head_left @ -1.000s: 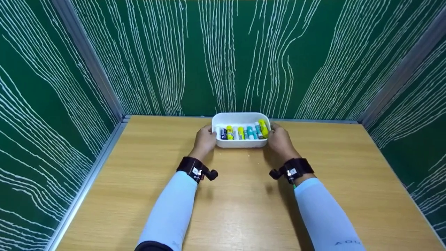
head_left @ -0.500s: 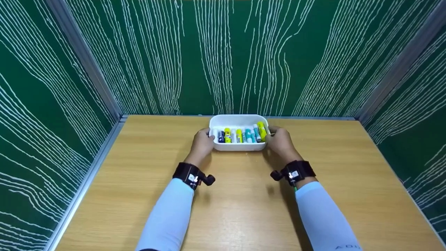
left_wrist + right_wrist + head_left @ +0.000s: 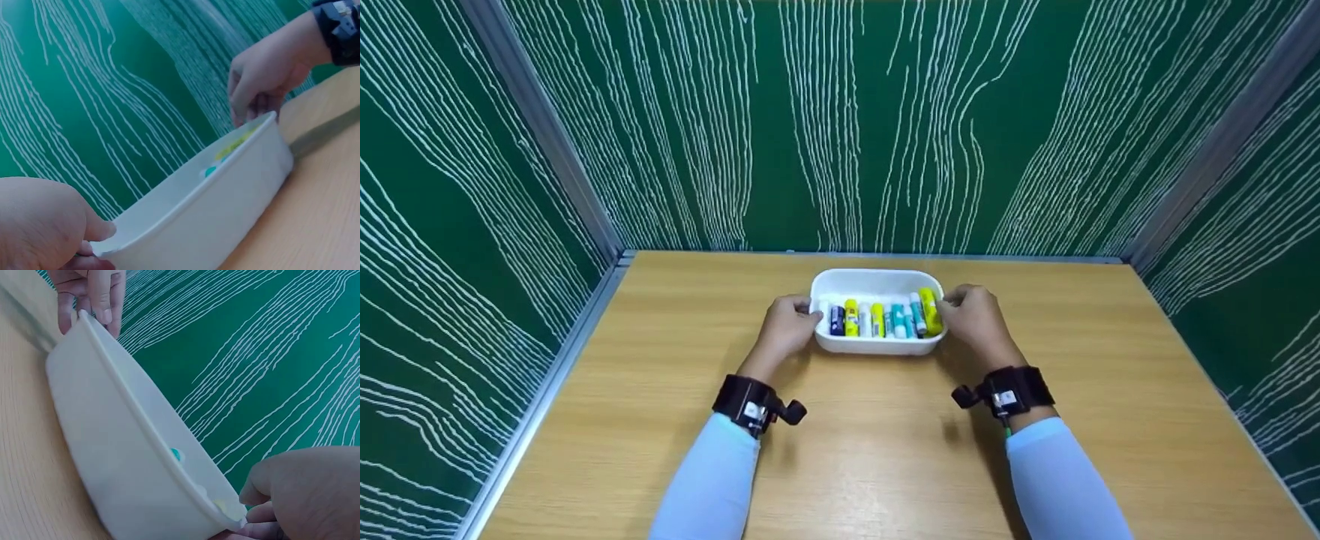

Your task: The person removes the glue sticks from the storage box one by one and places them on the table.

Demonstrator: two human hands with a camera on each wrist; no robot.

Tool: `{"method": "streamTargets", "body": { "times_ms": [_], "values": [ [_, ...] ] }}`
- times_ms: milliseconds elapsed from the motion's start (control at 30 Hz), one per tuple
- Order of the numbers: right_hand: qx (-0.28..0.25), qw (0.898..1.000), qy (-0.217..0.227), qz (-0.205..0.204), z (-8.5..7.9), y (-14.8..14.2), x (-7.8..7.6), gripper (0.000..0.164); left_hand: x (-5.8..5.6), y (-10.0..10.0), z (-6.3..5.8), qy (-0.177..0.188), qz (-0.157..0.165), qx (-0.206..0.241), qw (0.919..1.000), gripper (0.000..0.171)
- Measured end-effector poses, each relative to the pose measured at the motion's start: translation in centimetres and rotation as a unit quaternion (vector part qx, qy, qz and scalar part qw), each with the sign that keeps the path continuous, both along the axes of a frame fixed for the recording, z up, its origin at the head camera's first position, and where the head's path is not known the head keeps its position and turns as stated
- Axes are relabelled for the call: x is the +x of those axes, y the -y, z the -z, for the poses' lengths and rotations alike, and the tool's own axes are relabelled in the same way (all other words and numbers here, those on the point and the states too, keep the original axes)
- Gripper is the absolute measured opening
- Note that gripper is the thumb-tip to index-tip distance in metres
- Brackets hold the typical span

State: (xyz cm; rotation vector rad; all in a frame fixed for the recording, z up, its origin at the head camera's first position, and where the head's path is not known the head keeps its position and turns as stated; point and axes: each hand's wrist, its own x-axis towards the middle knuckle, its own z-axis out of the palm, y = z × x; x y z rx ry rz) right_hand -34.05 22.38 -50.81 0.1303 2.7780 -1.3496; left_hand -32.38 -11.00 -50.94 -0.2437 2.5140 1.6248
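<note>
A white plastic tub (image 3: 877, 346) with rounded corners is near the back of the table, held at both ends. Inside it several glue sticks lie in a row: a dark one (image 3: 837, 320) at the left, yellow ones (image 3: 851, 318), teal-and-white ones (image 3: 898, 321) and a larger yellow one (image 3: 930, 311) at the right end. My left hand (image 3: 786, 326) pinches the left rim, thumb on top and fingers beneath, as the left wrist view shows. My right hand (image 3: 976, 319) pinches the right rim the same way. In both wrist views the tub's wall hides most of the sticks.
The wooden table (image 3: 877, 465) is bounded at the back by a green panel (image 3: 765, 150) with wavy white lines. Similar panels stand left and right, joined by grey metal posts (image 3: 562, 150). A black wrist camera band (image 3: 746, 405) sits on each forearm over a light blue sleeve.
Both hands have drawn the tub away from the back panel, toward the front of the table. The glue sticks have stayed in their row.
</note>
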Motion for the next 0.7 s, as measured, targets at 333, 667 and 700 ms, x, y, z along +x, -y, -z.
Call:
{"method": "streamTargets", "body": {
  "times_ms": [333,667,700],
  "values": [
    [0.033,0.999,-0.001,-0.005,0.2,0.0,0.5,0.042,1.3,0.8,0.3,-0.025,-0.041,-0.021,0.9986,0.027],
    [0.032,0.998,0.037,-0.044,-0.2,-0.3,1.7,0.043,1.9,1.7,0.4,-0.005,-0.010,-0.015,0.9998,0.027],
    [0.031,0.998,0.042,-0.046,-0.3,-0.2,1.9,0.044,1.8,1.7,0.4,0.002,-0.007,-0.018,0.9998,0.030]
  ]
}}
